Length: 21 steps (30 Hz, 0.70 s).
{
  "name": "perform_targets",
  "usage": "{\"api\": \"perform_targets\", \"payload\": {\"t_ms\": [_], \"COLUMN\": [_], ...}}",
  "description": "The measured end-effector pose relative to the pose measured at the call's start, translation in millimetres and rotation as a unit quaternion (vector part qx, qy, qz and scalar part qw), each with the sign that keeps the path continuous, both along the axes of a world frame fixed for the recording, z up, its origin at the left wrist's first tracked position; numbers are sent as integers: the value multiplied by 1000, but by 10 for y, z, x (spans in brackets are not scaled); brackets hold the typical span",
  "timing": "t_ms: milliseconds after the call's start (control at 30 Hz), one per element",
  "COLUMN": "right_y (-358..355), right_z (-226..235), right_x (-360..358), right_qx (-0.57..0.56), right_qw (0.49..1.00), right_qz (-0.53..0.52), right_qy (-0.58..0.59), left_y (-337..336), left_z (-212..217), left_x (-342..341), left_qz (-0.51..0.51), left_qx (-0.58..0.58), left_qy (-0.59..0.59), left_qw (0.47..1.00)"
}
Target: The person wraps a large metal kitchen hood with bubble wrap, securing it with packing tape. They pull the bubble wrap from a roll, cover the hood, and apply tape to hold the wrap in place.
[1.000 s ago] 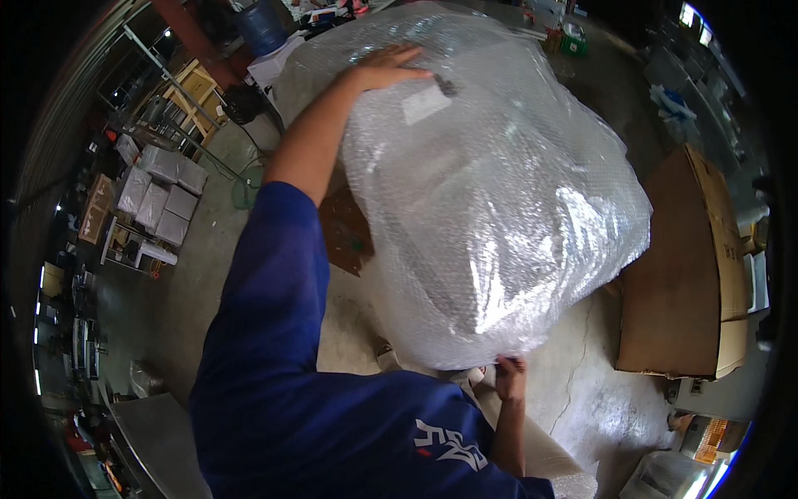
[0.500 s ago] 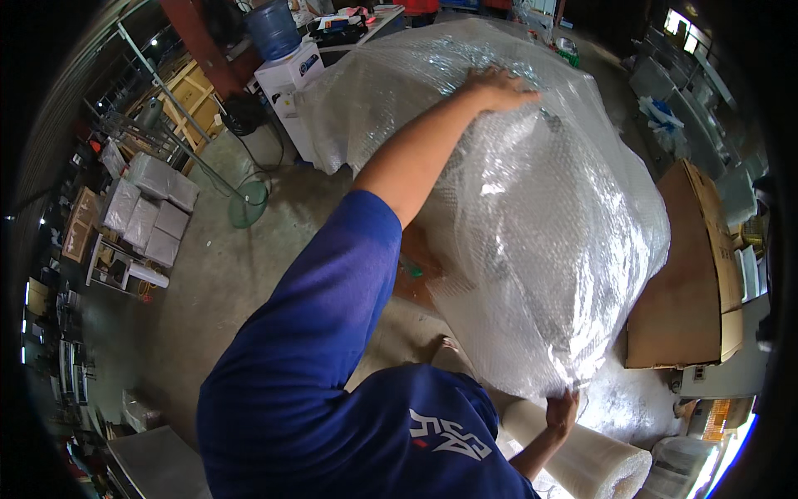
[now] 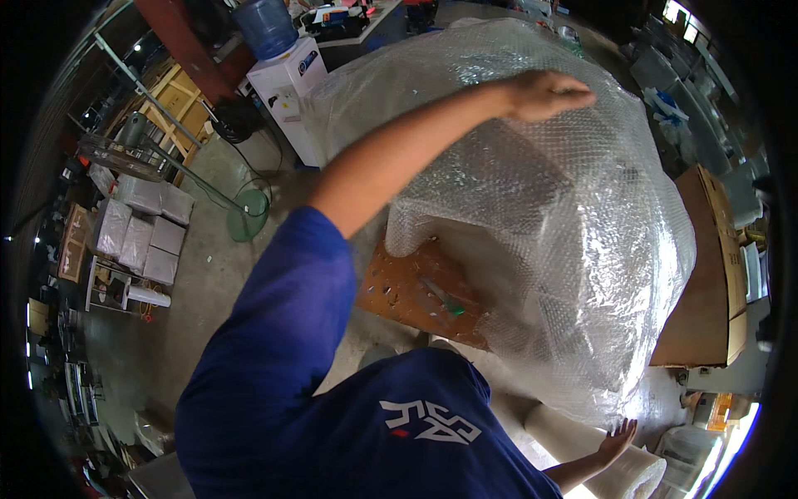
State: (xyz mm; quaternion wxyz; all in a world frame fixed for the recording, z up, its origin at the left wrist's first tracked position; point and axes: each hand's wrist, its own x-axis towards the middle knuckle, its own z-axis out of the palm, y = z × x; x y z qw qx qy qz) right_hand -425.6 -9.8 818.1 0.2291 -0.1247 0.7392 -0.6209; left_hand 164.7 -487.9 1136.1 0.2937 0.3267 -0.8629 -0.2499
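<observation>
Large rounded bundle wrapped in clear bubble wrap point(image 3: 540, 216) fills the upper right of the view, standing on the grey concrete floor point(image 3: 208, 274). What is inside the wrap cannot be made out; only pale blocky shapes show through the plastic.

Left hand point(image 3: 544, 93) lies palm down on top of the bundle, arm stretched out from a blue sleeve. Fingers flat and loosely curved over the wrap, not clenched; whether they pinch any plastic cannot be told.

Right hand point(image 3: 613, 439) sits low, just below the bundle's bottom edge, fingers spread and open, gripping nothing. It hovers beside a white roll of foam sheet point(image 3: 598, 453) lying under the bundle; contact with the roll is unclear. The forearm is mostly hidden behind the person's own blue shirt.

Left of the bundle's base: brown wooden board point(image 3: 416, 291) with a small green-handled tool point(image 3: 445, 301) lying on it, part of the board covered by the wrap.

Right of the bundle: flat brown cardboard box point(image 3: 706, 283), its near side hidden by the plastic.

Behind the bundle to the left: white water dispenser with a blue bottle point(image 3: 287, 71), bottle top cut off by the rim.
</observation>
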Motion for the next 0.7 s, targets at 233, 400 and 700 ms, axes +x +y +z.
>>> {"api": "perform_targets", "payload": {"t_ms": [233,400,700], "right_y": [-146,-653,-1536], "right_z": [887,1210,1863], "right_x": [946,2589,4214], "right_qx": [-6,-46,-10], "right_qw": [981,979,962], "right_qz": [-144,-53,48], "right_qy": [129,192,270], "left_y": [-122,-202,-781], "left_z": [-209,-771,-870], "left_x": [2071,3363,4577], "left_qz": [131,214,213], "left_qx": [-94,-7,38], "left_qy": [99,116,76], "left_qw": [982,970,973]}}
